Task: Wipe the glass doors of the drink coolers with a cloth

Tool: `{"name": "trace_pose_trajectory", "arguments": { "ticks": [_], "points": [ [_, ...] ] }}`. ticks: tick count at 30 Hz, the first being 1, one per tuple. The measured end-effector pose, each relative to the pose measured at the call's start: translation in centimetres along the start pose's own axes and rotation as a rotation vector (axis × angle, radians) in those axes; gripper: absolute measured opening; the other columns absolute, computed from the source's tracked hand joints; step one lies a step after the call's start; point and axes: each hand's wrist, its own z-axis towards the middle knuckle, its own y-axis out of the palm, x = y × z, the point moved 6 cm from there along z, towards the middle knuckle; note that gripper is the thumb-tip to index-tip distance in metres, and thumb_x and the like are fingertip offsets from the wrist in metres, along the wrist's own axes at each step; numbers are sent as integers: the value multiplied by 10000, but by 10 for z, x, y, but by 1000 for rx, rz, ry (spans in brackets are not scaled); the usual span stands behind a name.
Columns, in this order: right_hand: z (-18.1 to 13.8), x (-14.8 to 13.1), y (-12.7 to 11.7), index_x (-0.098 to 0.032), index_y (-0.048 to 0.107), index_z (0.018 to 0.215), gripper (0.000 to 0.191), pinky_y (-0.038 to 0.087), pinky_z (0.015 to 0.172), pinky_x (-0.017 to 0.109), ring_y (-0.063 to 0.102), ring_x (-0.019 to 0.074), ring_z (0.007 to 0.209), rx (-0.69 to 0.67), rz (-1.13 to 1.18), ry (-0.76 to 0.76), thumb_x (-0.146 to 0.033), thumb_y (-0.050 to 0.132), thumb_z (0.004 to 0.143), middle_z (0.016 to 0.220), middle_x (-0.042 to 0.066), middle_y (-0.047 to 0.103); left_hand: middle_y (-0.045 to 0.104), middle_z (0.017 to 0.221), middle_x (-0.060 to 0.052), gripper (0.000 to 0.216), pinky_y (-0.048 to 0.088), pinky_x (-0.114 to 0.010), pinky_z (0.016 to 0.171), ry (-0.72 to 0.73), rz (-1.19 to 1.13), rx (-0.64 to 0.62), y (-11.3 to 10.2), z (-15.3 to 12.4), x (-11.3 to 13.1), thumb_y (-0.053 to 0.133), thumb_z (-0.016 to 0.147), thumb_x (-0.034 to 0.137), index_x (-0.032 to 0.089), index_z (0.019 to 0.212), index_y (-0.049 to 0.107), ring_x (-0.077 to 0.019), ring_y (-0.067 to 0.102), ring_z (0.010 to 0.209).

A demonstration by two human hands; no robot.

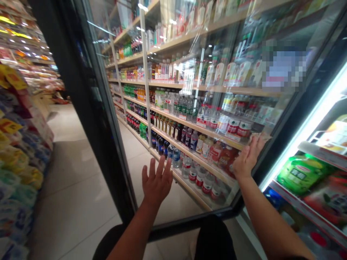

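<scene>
A glass door [187,227] with a black frame stands swung open in front of me. My left hand [157,178] is up at the lower middle of the pane with its fingers spread. It holds nothing, and its palm seems to rest on the glass. Near the pane's right edge, my right hand [248,157] presses a pale, crumpled cloth [261,137] against the glass. Most of the cloth is hidden by the fingers, and only its upper edge shows.
Through the glass, long shelves hold rows of bottled drinks [200,177]. On the right is a lit fridge interior with a green package [300,173] on its shelf. Stacked packaged goods [18,162] line the left side of the tiled floor [70,180]. My knees are below the door.
</scene>
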Motion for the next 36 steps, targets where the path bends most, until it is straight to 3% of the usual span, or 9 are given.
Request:
{"name": "trace_pose_trajectory", "arguments": {
  "ticks": [4, 8, 14, 20, 27, 32, 36],
  "points": [
    [-14, -40, 10, -218, 303, 1556, 562, 204, 1200, 667, 163, 317, 1535, -91, 29, -127, -189, 381, 1000, 1640, 119, 249, 478, 1493, -97, 689, 156, -472, 1255, -2, -12, 9, -1, 1, 1, 649, 879, 246, 196, 1510, 378, -272, 225, 1510],
    [-44, -85, 21, -278, 298, 1555, 657, 281, 1199, 612, 215, 305, 1524, -268, 88, -367, -95, 456, 943, 1617, 83, 323, 486, 1484, -98, 698, 150, -463, 1257, -6, -5, 11, -3, 2, 1, 653, 877, 241, 194, 1513, 370, -265, 222, 1510],
    [-37, -113, 25, -281, 350, 1534, 668, 281, 1209, 590, 252, 288, 1513, -228, 149, -335, -25, 420, 922, 1597, 65, 363, 472, 1491, -91, 691, 158, -465, 1255, -9, -8, 14, -2, 1, 1, 649, 880, 244, 197, 1511, 373, -267, 224, 1508],
    [-66, -156, 30, -265, 395, 1517, 652, 251, 1254, 395, 306, 176, 1491, -424, 196, -560, -28, 421, 910, 1416, 36, 599, 461, 1497, -88, 688, 160, -461, 1256, -8, -7, 13, -3, 3, 2, 645, 885, 246, 199, 1514, 369, -266, 230, 1505],
    [-50, -170, 33, -248, 466, 1476, 630, 252, 1248, 411, 276, 185, 1504, -401, 200, -526, -19, 406, 892, 1403, 45, 610, 471, 1494, -88, 703, 148, -459, 1258, -13, -12, 1, -3, 2, 1, 646, 884, 251, 217, 1523, 354, -258, 213, 1510],
    [-50, -184, 36, -226, 538, 1416, 540, 199, 1269, 364, 287, 147, 1499, -467, 248, -658, -71, 395, 918, 1370, 22, 639, 477, 1493, -92, 701, 142, -451, 1260, -7, -16, 2, -3, 2, 1, 643, 889, 250, 211, 1524, 349, -250, 204, 1515],
    [-10, -157, 36, -285, 426, 1495, 627, 277, 1239, 478, 303, 193, 1497, -300, 251, -486, -25, 392, 926, 1484, 37, 533, 487, 1487, -93, 702, 138, -455, 1260, -16, -14, -2, -2, 2, 0, 652, 880, 241, 209, 1519, 362, -253, 199, 1517]
  ]
}}
